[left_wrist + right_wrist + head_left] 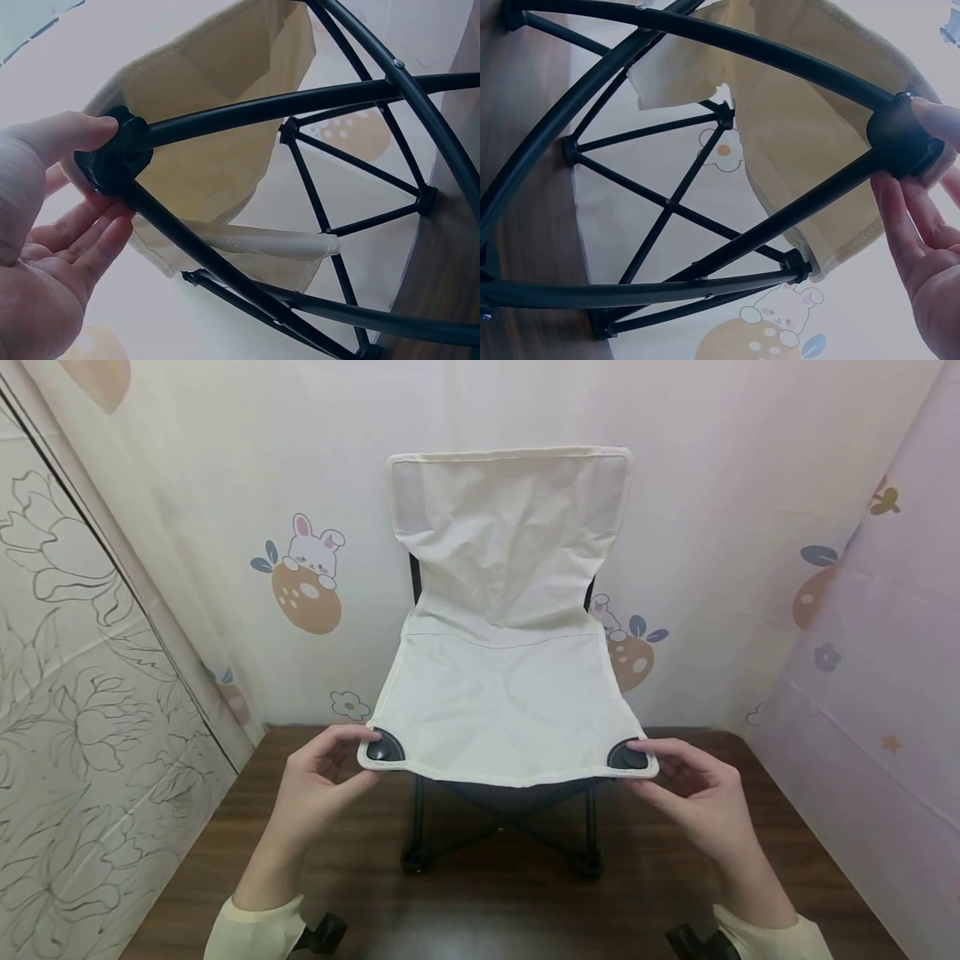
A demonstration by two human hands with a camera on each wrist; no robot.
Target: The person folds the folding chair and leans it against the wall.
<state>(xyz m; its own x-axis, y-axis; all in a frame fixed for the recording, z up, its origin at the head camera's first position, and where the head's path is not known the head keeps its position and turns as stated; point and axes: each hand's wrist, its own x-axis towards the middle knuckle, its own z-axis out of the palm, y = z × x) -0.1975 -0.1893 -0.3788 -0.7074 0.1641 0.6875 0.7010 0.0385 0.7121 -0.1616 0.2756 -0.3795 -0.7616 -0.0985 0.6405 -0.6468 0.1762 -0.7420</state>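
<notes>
A folding chair with a cream fabric seat and back stands unfolded on a dark wooden surface, facing me. My left hand pinches its front left corner, a finger on the black corner patch and the thumb lower down. At the front right corner, my right hand pinches the other black patch in the same way. From below, the left wrist view has the left thumb and fingers about a black plastic joint where two tubes meet. A matching joint lies between the right hand's fingers.
Crossed black legs under the seat reach the wooden tabletop. Close behind the chair hangs a pale curtain printed with rabbits and fruit. A flower-patterned panel borders the left side, and another pale curtain the right.
</notes>
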